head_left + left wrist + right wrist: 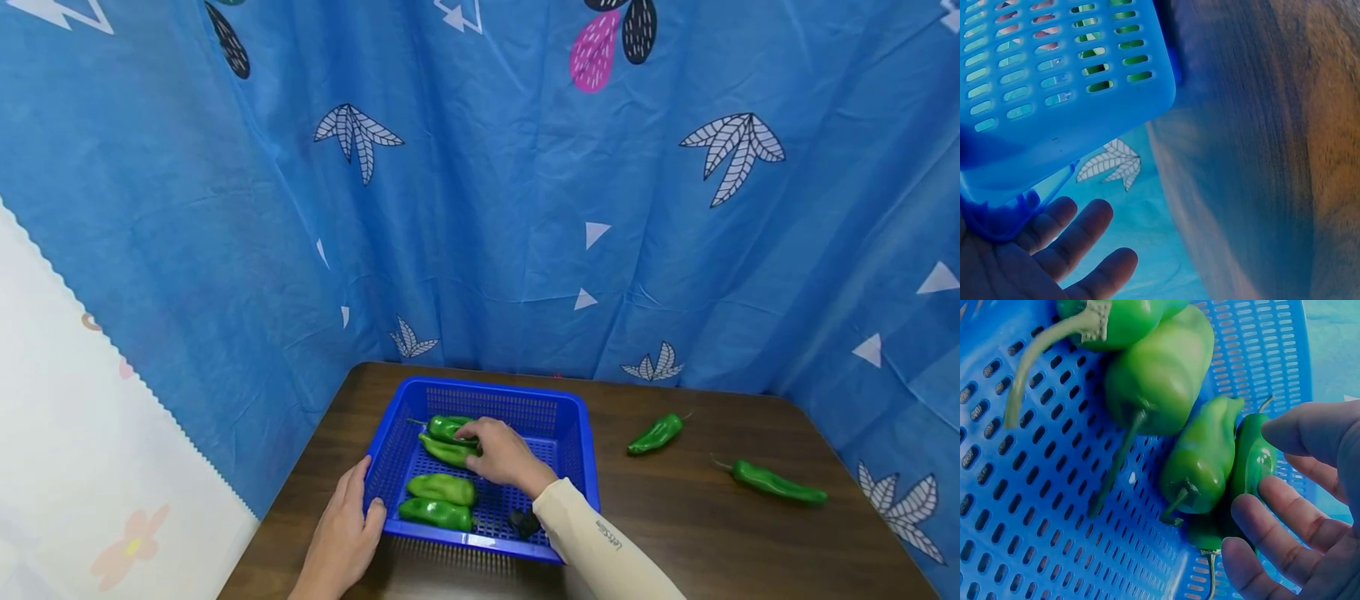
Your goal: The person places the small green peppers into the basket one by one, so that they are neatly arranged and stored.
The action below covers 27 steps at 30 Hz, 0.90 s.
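A blue plastic basket (pixel 480 385) with slotted walls stands on the table, holding several green peppers. My left hand (pixel 343 525) holds its left rim near the front corner, thumb over the rim; in the left wrist view the other fingers (pixel 1085 234) extend loosely outside the wall. My right hand (pixel 502 454) reaches inside over the far peppers, fingers spread. In the right wrist view the thumb and fingertips lie right at a dark green pepper (pixel 1252 453), beside a lighter pepper (pixel 1200 459). Two more peppers, a light one (pixel 441 488) and a darker one (pixel 437 513), lie nearer the front.
To the right of the basket, two green peppers lie on the brown table, one nearer (pixel 656 434) and one farther right (pixel 778 482). A small black object (pixel 523 523) sits in the basket's front right part. A blue patterned curtain (pixel 510 208) hangs behind the table.
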### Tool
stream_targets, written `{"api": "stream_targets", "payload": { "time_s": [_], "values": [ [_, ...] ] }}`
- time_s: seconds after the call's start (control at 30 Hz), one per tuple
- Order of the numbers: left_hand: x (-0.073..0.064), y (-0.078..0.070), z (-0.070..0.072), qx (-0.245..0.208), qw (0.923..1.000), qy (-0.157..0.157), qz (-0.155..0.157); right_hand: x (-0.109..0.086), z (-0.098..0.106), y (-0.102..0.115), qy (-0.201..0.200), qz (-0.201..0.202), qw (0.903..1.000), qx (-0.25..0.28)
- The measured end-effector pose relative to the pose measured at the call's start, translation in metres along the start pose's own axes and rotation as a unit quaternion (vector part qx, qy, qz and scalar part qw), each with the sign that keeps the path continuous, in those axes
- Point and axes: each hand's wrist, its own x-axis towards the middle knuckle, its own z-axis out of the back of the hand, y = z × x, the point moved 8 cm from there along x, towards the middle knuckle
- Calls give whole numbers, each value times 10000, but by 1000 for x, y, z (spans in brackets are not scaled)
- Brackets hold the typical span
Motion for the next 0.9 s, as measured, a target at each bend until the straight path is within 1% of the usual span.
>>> {"api": "stream_targets", "payload": {
  "time_s": [0.17, 0.33, 0.57, 0.73, 0.9],
  "values": [
    [1, 0, 0, -18, 10000, 36, 39, 0, 4, -3, -66, -97, 9997, 194],
    [2, -1, -1, -5, 9999, 98, 82, -1, 13, -5, -170, -160, 9991, 360],
    [1, -1, -2, 34, 10000, 30, 26, -9, 25, -12, -323, -332, 9972, 586],
    [0, 0, -3, 41, 10000, 48, 62, -12, 33, -19, -455, -418, 9961, 633],
    [1, -1, -3, 21, 9999, 82, 86, -14, 39, -21, -634, -451, 9956, 524]
  ]
}}
